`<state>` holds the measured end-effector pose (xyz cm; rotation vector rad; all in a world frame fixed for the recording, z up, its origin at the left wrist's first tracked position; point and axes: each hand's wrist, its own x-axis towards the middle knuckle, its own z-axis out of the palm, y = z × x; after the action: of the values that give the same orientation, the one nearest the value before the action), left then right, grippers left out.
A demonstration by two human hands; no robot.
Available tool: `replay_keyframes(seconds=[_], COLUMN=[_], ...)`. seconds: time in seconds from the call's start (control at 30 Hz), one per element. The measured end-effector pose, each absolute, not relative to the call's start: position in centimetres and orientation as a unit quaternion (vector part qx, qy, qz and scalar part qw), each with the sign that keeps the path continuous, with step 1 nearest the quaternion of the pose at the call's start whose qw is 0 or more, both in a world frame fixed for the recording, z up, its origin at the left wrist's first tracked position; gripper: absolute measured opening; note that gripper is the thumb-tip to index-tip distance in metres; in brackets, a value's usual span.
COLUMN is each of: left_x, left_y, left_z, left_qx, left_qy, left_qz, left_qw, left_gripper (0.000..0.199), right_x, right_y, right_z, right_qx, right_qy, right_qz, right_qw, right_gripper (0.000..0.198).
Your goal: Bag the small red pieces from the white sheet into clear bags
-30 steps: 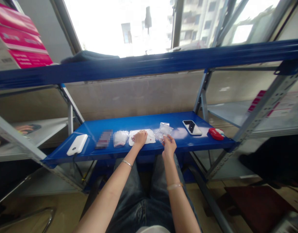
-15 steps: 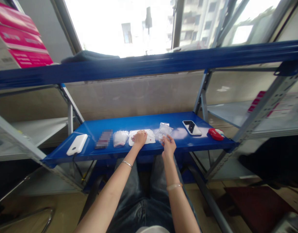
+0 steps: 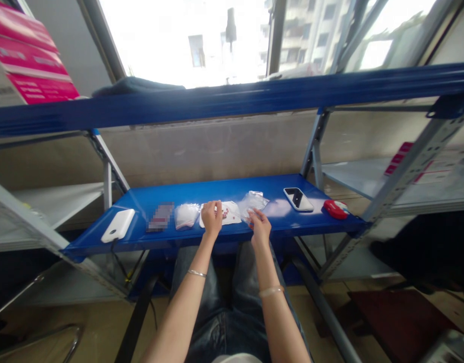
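A white sheet (image 3: pixel 234 214) lies on the blue shelf top with several small dark red pieces (image 3: pixel 227 210) scattered on it. Over its left part is my left hand (image 3: pixel 212 218), fingers curled together; whatever is between them is hidden. My right hand (image 3: pixel 260 226) pinches the near edge of a clear plastic bag (image 3: pixel 253 202), which lies among crumpled clear plastic just right of the sheet. A small reddish spot shows by the right fingertips, too small to name. Left of the sheet sits a stack of clear zip bags (image 3: pixel 187 216).
A phone (image 3: pixel 299 199) and a red-and-white object (image 3: pixel 335 208) lie to the right. On the left are a blurred-out flat item (image 3: pixel 160 217) and a white device (image 3: pixel 118 225) with a cable. A blue beam (image 3: pixel 232 101) crosses above the shelf top; metal posts stand at both sides.
My left hand has moved left across the sheet and turned more upright, uncovering the red pieces. My right hand has shifted slightly left at the plastic bag.
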<state>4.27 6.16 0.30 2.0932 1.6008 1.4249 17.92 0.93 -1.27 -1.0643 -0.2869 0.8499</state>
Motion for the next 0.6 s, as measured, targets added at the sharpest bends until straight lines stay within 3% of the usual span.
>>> replay_keyframes(seconds=[0.23,0.47,0.6], left_x=[3.6,1.9,1.6], left_y=[1.8,0.9,0.7], left_z=[-0.3,0.2,0.8], left_qx=[0.636,0.588,0.548], left_qy=[0.471,0.439,0.419], left_qz=[0.51,0.54,0.558], left_qw=[0.337,0.412,0.462], left_gripper=[0.034,0.027,0.032], right_x=[17.2,16.0,15.4], right_y=[0.4,-0.1,-0.7], right_z=[-0.6,0.4,1.0], right_qx=[-0.434,-0.416,-0.421], right_qy=[-0.276,-0.354,-0.413], right_qz=[0.43,0.463,0.473], right_qw=[0.742,0.698,0.655], right_gripper=[0.047,0.037,0.029])
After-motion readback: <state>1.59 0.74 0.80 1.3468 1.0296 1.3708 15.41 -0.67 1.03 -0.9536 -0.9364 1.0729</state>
